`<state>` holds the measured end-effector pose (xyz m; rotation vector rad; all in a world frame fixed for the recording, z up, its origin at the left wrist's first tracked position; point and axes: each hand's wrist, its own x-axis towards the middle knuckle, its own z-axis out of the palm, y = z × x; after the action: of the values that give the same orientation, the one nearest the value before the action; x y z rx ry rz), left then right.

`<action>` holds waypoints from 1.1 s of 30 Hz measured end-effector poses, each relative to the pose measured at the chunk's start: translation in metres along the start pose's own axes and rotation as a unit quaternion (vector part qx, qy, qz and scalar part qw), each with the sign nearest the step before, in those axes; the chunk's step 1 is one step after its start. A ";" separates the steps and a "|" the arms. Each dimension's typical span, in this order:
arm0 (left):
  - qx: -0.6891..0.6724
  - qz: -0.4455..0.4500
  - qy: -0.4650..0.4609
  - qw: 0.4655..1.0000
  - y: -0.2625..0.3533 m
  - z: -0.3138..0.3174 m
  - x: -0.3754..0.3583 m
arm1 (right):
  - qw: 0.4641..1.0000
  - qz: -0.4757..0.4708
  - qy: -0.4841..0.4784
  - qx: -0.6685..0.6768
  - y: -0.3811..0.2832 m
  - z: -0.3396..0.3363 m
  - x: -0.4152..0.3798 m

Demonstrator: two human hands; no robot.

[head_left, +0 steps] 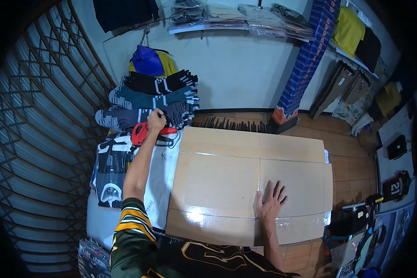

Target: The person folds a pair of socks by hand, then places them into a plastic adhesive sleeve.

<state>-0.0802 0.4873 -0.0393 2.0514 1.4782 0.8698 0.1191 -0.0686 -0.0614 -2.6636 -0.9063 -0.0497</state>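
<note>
My right hand (273,200) lies flat on a flattened cardboard box (217,183), its fingers spread. Stretched forward to the back left, my left hand (156,121) is closed, its fingers curled at the front of a pile of grey socks (125,119). What it grips is hidden. A red hand tool (140,134) with a black end lies beneath my left wrist, partly covered by the forearm. Teal socks (141,99) and black socks (157,83) are stacked behind the grey ones.
Clear-bagged garments (110,178) lie left of the box on a white surface (158,185). A folding metal gate (46,139) stands at far left. Behind the box rises a blue-wrapped pillar (306,60). Packed goods fill a wall shelf (241,25). Clothes hang at right.
</note>
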 end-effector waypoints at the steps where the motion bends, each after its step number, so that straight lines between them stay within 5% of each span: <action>1: -0.048 -0.016 0.026 0.998 -0.010 0.002 0.006 | 1.000 0.000 -0.002 0.001 0.000 -0.001 0.000; 3: -0.010 0.066 0.113 0.991 -0.023 0.006 0.018 | 1.000 0.000 -0.002 0.003 0.001 -0.001 0.000; 5: -0.216 -0.129 0.097 0.963 -0.005 -0.014 0.020 | 1.000 -0.001 0.002 0.009 0.002 0.001 -0.001; 13: -0.383 -0.036 0.214 0.898 0.015 -0.101 0.042 | 1.000 -0.013 0.003 0.019 0.002 -0.002 -0.002; 24: -0.294 0.105 -0.046 0.949 0.106 -0.271 -0.088 | 0.998 -0.038 -0.006 0.051 0.010 0.001 -0.004; 33: -0.255 0.116 -0.244 0.928 0.172 -0.190 -0.258 | 0.995 -0.065 0.001 0.079 0.015 0.001 -0.004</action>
<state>-0.1617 0.1897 0.1526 1.8711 0.6655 0.6658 0.1251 -0.0823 -0.0671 -2.4577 -1.0370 -0.0108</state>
